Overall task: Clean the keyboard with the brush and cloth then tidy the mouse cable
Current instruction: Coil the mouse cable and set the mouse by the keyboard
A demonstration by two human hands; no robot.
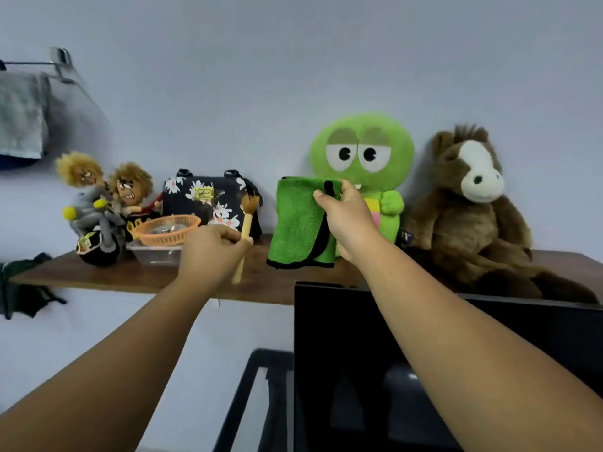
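Head view: left hand [213, 247] fingers curl round a wooden, tan-bristled brush [246, 228], bristles above them; right hand [342, 212] pinches a hanging green black-edged cloth [297, 223]. Loose pinch risks dropping it; keyboard unseen.

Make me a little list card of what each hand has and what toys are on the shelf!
left hand: holds wooden brush, bristles up
right hand: holds folded green cloth
shelf: two dolls on a motorbike, orange basket, flowery bag, green plush, brown horse plush
keyboard: not in view
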